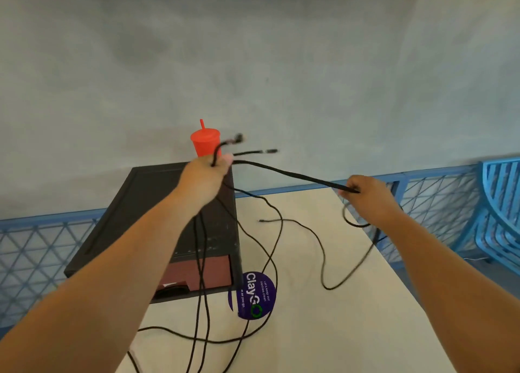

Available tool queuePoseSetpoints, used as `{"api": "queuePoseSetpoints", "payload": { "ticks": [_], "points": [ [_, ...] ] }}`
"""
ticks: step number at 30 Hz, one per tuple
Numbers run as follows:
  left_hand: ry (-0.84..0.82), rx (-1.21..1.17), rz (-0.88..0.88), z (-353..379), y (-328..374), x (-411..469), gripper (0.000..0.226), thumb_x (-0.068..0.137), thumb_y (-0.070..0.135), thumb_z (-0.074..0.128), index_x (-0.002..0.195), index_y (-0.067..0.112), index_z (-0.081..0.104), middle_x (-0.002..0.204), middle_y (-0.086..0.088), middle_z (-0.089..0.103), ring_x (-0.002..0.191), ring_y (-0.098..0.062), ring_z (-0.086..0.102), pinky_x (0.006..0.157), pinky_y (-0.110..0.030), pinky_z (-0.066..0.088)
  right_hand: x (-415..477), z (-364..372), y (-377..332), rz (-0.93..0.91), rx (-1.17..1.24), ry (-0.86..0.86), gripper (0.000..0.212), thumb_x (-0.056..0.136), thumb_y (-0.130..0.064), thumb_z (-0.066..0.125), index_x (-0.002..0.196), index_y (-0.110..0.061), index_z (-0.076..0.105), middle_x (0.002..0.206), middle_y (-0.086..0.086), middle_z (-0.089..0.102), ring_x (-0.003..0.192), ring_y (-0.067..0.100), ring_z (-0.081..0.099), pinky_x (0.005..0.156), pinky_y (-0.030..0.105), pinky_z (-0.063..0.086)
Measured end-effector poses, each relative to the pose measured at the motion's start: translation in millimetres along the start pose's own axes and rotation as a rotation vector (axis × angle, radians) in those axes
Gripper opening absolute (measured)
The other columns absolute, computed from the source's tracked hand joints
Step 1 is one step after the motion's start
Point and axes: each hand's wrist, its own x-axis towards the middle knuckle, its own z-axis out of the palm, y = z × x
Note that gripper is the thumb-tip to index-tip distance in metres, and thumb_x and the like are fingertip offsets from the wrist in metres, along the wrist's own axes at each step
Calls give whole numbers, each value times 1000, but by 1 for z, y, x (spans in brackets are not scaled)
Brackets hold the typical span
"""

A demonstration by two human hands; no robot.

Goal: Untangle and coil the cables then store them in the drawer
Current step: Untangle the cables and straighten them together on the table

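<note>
My left hand (205,177) is raised above the black drawer unit (135,203) and is closed on a bunch of thin black cables (281,172). Two plug ends stick out past its fingers. A doubled strand runs taut from it to my right hand (365,194), which pinches that strand over the table's right side. More cable hangs from both hands in loose loops (323,265) onto the white table (351,330). A drawer (208,271) in the unit's front stands slightly open, reddish brown inside.
A red cup with a straw (204,142) stands behind the drawer unit by the grey wall. A round purple sticker (253,295) lies on the table. Blue mesh railing (42,246) borders the table, and a blue chair (501,209) stands at right.
</note>
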Motion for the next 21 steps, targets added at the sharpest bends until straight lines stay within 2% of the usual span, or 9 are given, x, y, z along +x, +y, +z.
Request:
{"api": "queuePoseSetpoints", "payload": {
  "ticks": [2,5,8,9,12,15,17,20,21],
  "points": [
    [45,-89,-66,-11,-9,13,41,94,44,43,63,18,48,58,-1,41,54,-18,38,55,-31,28,1,-4,14,54,-39,7,34,92,-24,53,60,-22,42,57,0,46,53,15,42,49,27,33],
    [58,-250,-138,-18,-19,26,39,93,45,44,68,16,49,54,-1,33,46,-17,29,50,-30,23,3,-5,26,96,-40,-12,31,94,-25,49,64,-21,45,57,3,47,52,16,43,48,27,34],
    [94,-387,-233,-26,-26,32,36,93,47,45,82,13,50,49,0,32,31,-11,28,43,-21,23,1,-7,46,176,-10,28,24,95,-25,49,74,-12,53,59,5,48,52,18,45,47,26,34],
    [99,-438,-273,-28,-27,33,36,92,48,46,81,14,49,44,2,31,26,-8,24,38,-16,20,-1,-8,54,205,-14,45,25,95,-26,49,76,-10,53,59,5,48,52,19,45,47,26,33],
    [105,-576,-382,-33,-28,31,42,93,47,45,65,16,43,38,9,24,25,-7,15,32,-12,14,-9,-11,74,274,-47,41,35,95,-29,48,68,-6,50,55,7,44,50,20,41,46,27,30],
    [118,-703,-451,-32,-18,29,43,94,46,44,62,17,42,40,8,21,29,-9,12,31,-15,12,-15,-13,90,416,1,20,47,92,-37,52,57,-9,39,49,6,35,46,19,34,48,28,25],
    [92,-720,-469,-29,-9,29,44,95,47,42,62,18,40,33,10,21,29,-8,12,31,-16,11,-19,-13,90,499,177,-85,42,89,-40,57,64,-7,48,51,4,32,44,16,28,46,26,24],
    [40,-741,-481,-14,1,32,44,95,48,40,63,18,39,33,10,23,29,-7,13,31,-16,11,-17,-22,64,490,622,-473,40,87,-38,53,99,-1,56,47,-4,31,37,6,22,33,17,19],
    [21,-747,-486,-8,5,34,44,95,48,40,63,18,40,37,10,24,29,-7,14,31,-16,12,-12,-29,52,467,767,-583,44,84,-41,51,102,-2,56,45,-6,31,34,3,22,29,13,18]
  ]
}}
